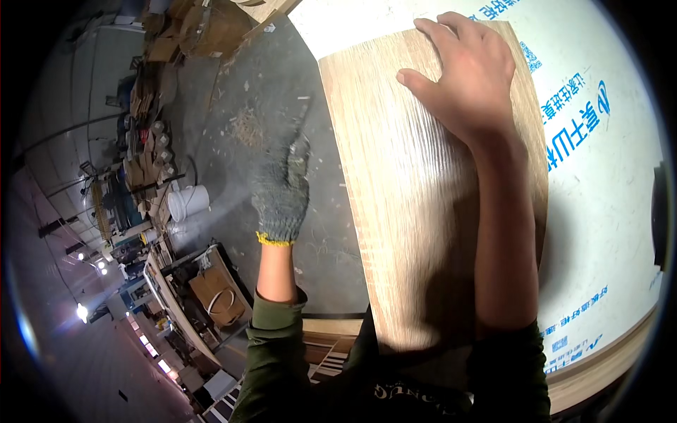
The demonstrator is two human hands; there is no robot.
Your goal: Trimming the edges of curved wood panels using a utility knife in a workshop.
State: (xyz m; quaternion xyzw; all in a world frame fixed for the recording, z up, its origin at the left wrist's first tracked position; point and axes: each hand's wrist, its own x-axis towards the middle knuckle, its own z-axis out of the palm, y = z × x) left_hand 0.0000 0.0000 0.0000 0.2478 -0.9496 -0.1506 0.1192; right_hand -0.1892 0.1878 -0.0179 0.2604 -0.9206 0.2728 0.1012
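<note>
My right hand (469, 70), bare, lies flat with fingers spread on the far end of a light oak-grain wooden panel (402, 204). The panel rests on a white sheet with blue print (606, 197). My left hand (283, 187), in a grey knit glove with a yellow cuff, hovers to the left of the panel over the grey floor. It is blurred, holds nothing, and does not touch the panel.
Grey concrete floor (268, 106) with sawdust lies left of the bench. A white bucket (189, 202) stands on it. Cardboard boxes (197, 32) pile up at the top left. An open box with a paper bag (218, 296) sits lower left.
</note>
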